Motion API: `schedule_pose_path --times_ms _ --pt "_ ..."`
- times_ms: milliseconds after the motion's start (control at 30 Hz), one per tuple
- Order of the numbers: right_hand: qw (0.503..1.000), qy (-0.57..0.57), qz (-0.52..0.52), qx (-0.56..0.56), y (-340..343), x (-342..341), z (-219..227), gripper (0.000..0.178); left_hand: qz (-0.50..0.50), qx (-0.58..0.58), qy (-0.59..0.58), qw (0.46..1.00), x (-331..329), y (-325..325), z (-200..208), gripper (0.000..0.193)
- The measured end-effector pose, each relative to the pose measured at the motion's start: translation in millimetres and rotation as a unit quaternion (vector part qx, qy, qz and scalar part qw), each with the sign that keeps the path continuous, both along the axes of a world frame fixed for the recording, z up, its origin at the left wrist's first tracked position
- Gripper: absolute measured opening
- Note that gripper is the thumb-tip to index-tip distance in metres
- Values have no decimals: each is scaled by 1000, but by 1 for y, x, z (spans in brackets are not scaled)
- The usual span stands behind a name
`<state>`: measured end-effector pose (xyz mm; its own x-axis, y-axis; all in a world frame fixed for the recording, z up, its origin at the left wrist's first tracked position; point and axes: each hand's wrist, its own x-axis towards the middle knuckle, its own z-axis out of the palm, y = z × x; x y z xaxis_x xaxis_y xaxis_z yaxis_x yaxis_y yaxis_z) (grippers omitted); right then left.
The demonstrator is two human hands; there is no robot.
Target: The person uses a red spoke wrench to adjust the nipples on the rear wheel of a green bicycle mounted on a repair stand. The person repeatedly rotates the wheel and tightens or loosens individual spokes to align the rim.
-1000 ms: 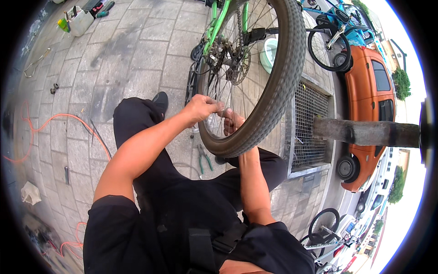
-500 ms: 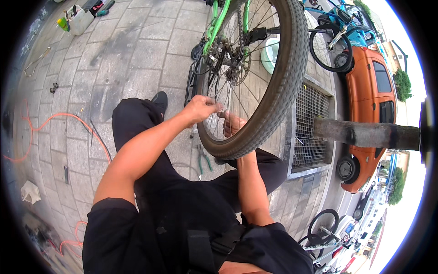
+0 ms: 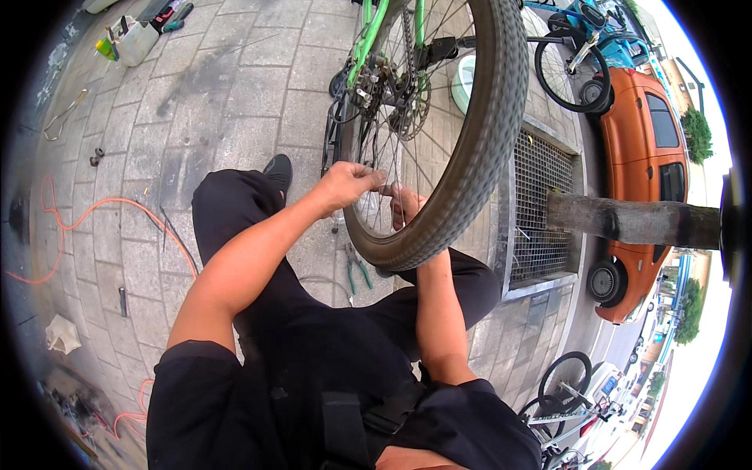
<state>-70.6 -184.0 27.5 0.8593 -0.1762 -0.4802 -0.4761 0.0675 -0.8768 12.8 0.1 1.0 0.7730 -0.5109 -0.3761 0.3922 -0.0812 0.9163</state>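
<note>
Two hands at the spokes of a rear bicycle wheel

The left hand [image 3: 348, 186] has its fingers drawn in toward the thumb at the edge of the spokes [image 3: 398, 160]; whether the tips grip a spoke or some small part cannot be told. Just beside it, the right hand [image 3: 406, 202] shows through the wheel opening with fingers curled, its wrist behind the tyre [image 3: 482, 168]; what it has hold of, if anything, is hidden. The rear wheel thus stands directly at both hands, its hub beyond them.

The wheel sits in the green frame [image 3: 368, 47], tyre on the rim and disc brake rotor [image 3: 423, 110] in place, so those parts look assembled. The handwork at the spokes appears under way; how much is left does not show. Pliers [image 3: 359, 272] with green handles lie on the ground, nearer the body than either hand, not in use.

The tyre is dull black-brown rubber, closely knobbed, a broad curve over the right wrist. The spokes are thin, straight metal; the rotor is a flat, perforated disc. Beyond the right hand stands a pale, rounded plastic basin [image 3: 462, 84]; out to its right lies a square-meshed metal grate [image 3: 540, 211]. Rough grey paving slabs [image 3: 251, 86] spread beyond the left hand, crossed further left by a smooth orange hose [image 3: 110, 201].
</note>
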Motion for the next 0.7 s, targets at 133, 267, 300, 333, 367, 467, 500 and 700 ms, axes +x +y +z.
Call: schedule_pose_path --times_ms 133,267,300,333,367,467,500,700 --pt "996 33 5 77 10 2 13 36 -12 69 -15 997 6 -2 -3 43" --pt "991 -12 19 134 11 -1 -4 38 11 86 -52 995 6 -3 -17 46" --pt "989 7 -8 148 10 -3 -9 38 -2 107 -60 992 6 -3 -16 46" --pt "986 26 -35 161 8 -1 -13 39 -15 127 -68 989 7 -2 -15 46" --pt "982 46 -62 173 6 1 -19 40 -27 148 -75 986 8 -2 -14 46" --pt "995 -47 36 -82 -7 0 -62 43 -29 95 -72 992 5 -3 -5 47" --pt "986 28 80 -144 -4 11 -55 35 -19 46 -63 997 3 -1 2 46" --pt "989 -80 41 -117 -4 16 -98 30 -36 -48 5 998 6 -1 17 42"
